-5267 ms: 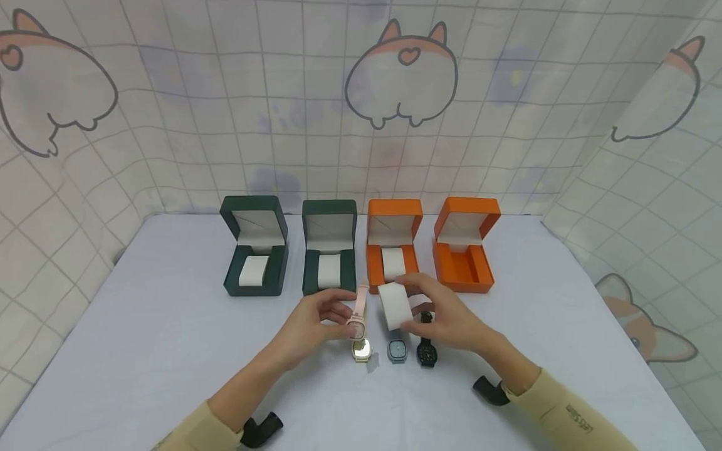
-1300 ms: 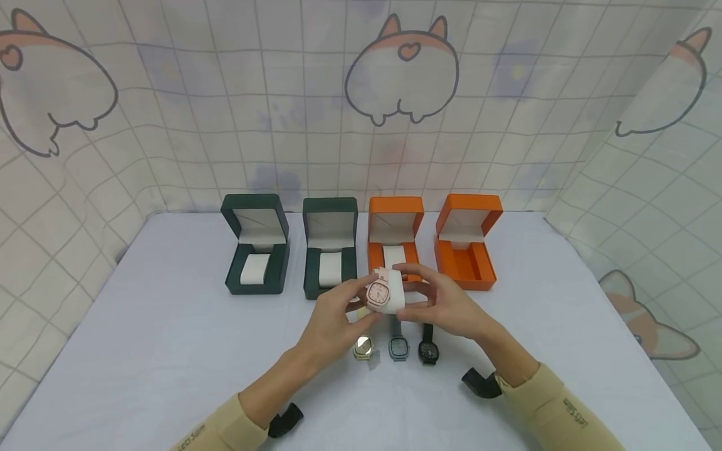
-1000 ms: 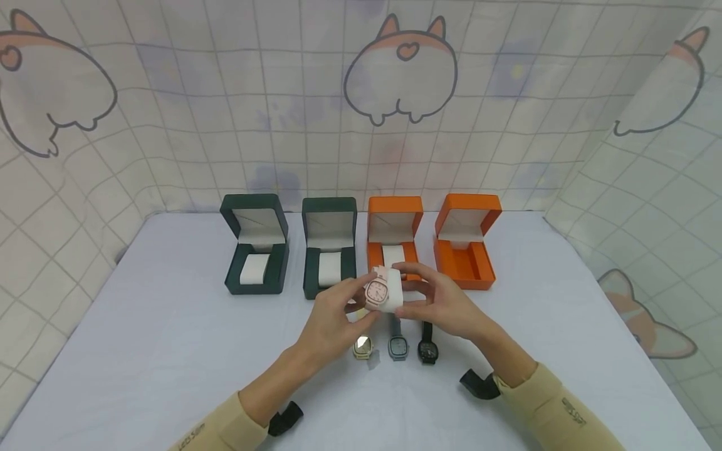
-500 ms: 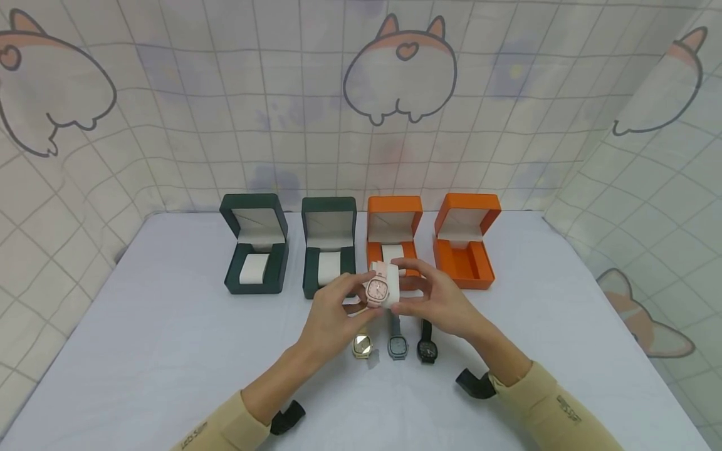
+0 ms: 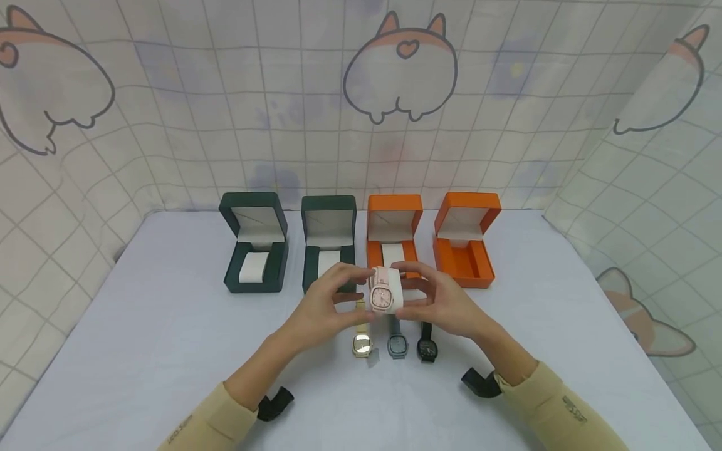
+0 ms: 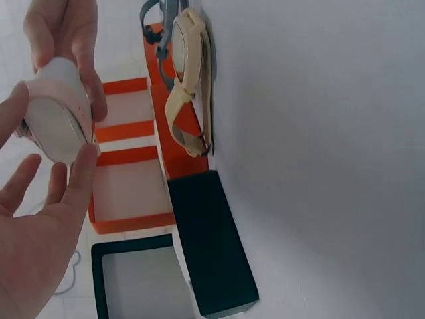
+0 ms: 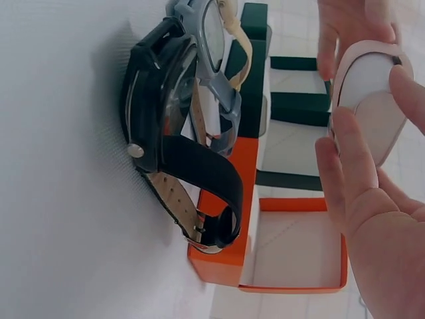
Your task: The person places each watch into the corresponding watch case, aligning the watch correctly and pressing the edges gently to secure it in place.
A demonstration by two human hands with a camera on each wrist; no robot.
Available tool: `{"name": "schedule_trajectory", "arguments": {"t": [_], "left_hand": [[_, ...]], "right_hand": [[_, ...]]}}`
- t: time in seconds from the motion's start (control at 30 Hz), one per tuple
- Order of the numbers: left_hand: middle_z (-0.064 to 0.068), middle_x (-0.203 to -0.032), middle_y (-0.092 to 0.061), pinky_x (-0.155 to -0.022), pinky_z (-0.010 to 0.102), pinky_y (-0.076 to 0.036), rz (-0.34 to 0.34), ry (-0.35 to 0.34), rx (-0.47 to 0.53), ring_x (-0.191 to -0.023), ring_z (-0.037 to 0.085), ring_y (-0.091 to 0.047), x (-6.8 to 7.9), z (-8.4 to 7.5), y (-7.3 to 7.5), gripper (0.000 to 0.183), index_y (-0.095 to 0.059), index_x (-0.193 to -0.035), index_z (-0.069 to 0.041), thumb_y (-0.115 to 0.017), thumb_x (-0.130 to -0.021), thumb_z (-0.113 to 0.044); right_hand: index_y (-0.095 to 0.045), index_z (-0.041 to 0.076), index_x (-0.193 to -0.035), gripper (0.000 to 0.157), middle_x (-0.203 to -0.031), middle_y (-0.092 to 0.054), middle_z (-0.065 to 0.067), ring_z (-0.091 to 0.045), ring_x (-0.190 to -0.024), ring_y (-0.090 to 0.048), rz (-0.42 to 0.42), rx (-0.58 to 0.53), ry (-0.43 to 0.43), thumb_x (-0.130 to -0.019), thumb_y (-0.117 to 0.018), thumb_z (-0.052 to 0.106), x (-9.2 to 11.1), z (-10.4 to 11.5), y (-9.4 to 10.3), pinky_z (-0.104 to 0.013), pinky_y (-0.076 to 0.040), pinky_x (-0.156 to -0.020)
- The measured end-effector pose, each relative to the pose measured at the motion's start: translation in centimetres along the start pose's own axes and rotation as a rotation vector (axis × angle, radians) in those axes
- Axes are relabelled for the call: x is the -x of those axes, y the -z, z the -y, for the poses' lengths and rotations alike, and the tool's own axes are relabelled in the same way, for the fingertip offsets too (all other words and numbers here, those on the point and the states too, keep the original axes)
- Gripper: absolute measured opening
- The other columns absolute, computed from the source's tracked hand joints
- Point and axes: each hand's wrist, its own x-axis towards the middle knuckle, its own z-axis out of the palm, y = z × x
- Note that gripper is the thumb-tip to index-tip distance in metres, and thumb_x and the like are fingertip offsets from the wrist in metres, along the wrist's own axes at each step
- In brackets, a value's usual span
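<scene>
A pink wristwatch (image 5: 381, 297) is wrapped around a white watch cushion (image 5: 396, 291), held above the table in front of the boxes. My right hand (image 5: 442, 300) pinches the cushion from the right between thumb and fingers; the right wrist view shows the cushion's bare end (image 7: 375, 126). On the other side, my left hand (image 5: 324, 307) has its fingertip and thumb at the watch's upper and lower edges, its other fingers spread apart. Below lie a gold watch (image 5: 362, 344), a grey-blue watch (image 5: 397, 346) and a black watch (image 5: 427, 349).
Behind stand two green boxes, left (image 5: 228, 272) and right (image 5: 310, 260), with lids up and white cushions inside. Right of them are an orange box (image 5: 374, 254) with a cushion and an orange box (image 5: 482, 263) without one. All stand on a white-covered table (image 5: 141, 326).
The pink watch, earlier apart in my left hand, is now around the cushion. Over the last half second my left hand shifted slightly left, its fingers loosening, and the watch tilted slightly.
</scene>
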Motion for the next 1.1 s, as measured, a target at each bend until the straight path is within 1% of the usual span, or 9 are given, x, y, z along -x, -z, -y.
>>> {"name": "schedule_trajectory", "arguments": {"t": [0.13, 0.27, 0.4, 0.5, 0.63, 0.83, 1.1], "left_hand": [[0.006, -0.141, -0.049, -0.100, 0.033, -0.052, 0.058, 0.031, 0.043, -0.130, 0.038, -0.051, -0.14, 0.46, 0.33, 0.073, -0.053, -0.147, -0.011, -0.087, -0.083, -0.004], [0.003, -0.143, -0.047, -0.101, 0.033, -0.052, 0.083, 0.050, 0.064, -0.133, 0.032, -0.049, -0.21, 0.83, 0.40, 0.076, -0.050, -0.149, -0.013, -0.087, -0.083, -0.005], [0.003, -0.143, -0.049, -0.101, 0.033, -0.052, 0.079, 0.059, 0.078, -0.130, 0.025, -0.052, -0.20, 0.86, 0.32, 0.077, -0.050, -0.150, -0.013, -0.087, -0.083, -0.006], [0.006, -0.143, -0.049, -0.100, 0.032, -0.052, 0.068, 0.066, 0.089, -0.129, 0.027, -0.054, -0.18, 0.86, 0.21, 0.076, -0.051, -0.149, -0.011, -0.086, -0.082, -0.005], [0.009, -0.146, -0.048, -0.100, 0.031, -0.052, 0.056, 0.085, 0.109, -0.130, 0.031, -0.053, -0.15, 0.81, 0.10, 0.077, -0.050, -0.149, -0.008, -0.086, -0.082, -0.002], [0.008, -0.150, -0.045, -0.099, 0.031, -0.053, 0.043, 0.120, 0.145, -0.133, 0.031, -0.050, -0.21, 0.65, 0.01, 0.080, -0.048, -0.150, -0.008, -0.086, -0.080, 0.001], [0.006, -0.152, -0.042, -0.098, 0.032, -0.054, 0.049, 0.152, 0.191, -0.135, 0.031, -0.048, -0.23, 0.88, -0.16, 0.080, -0.045, -0.151, -0.010, -0.085, -0.083, 0.001]], "right_hand": [[-0.044, 0.008, -0.151, 0.074, -0.150, -0.047, -0.011, -0.037, -0.131, -0.052, 0.015, -0.002, 0.011, -0.088, -0.083, 0.008, 0.02, -0.17, -0.02, -0.037, -0.057, -0.092], [-0.045, 0.007, -0.151, 0.074, -0.152, -0.045, -0.011, -0.038, -0.132, -0.051, 0.026, -0.009, 0.020, -0.087, -0.083, 0.006, 0.03, -0.26, -0.07, -0.038, -0.057, -0.092], [-0.044, 0.007, -0.151, 0.075, -0.152, -0.044, -0.011, -0.037, -0.132, -0.051, 0.032, -0.013, 0.020, -0.087, -0.083, 0.006, -0.04, -0.38, -0.18, -0.038, -0.057, -0.092], [-0.044, 0.008, -0.152, 0.076, -0.151, -0.045, -0.010, -0.037, -0.132, -0.051, 0.031, -0.014, 0.012, -0.087, -0.084, 0.007, -0.06, -0.38, -0.25, -0.038, -0.057, -0.092], [-0.045, 0.009, -0.152, 0.077, -0.151, -0.045, -0.009, -0.036, -0.132, -0.052, 0.022, -0.012, -0.003, -0.086, -0.084, 0.008, -0.08, -0.29, -0.30, -0.038, -0.057, -0.092], [-0.045, 0.010, -0.152, 0.076, -0.151, -0.045, -0.008, -0.036, -0.132, -0.051, 0.010, -0.008, -0.002, -0.086, -0.085, 0.009, -0.25, -0.35, -0.41, -0.037, -0.057, -0.092], [-0.044, 0.009, -0.153, 0.077, -0.151, -0.045, -0.010, -0.037, -0.132, -0.051, 0.002, -0.005, -0.005, -0.086, -0.084, 0.009, -0.37, -0.52, -0.55, -0.037, -0.057, -0.093]]}}
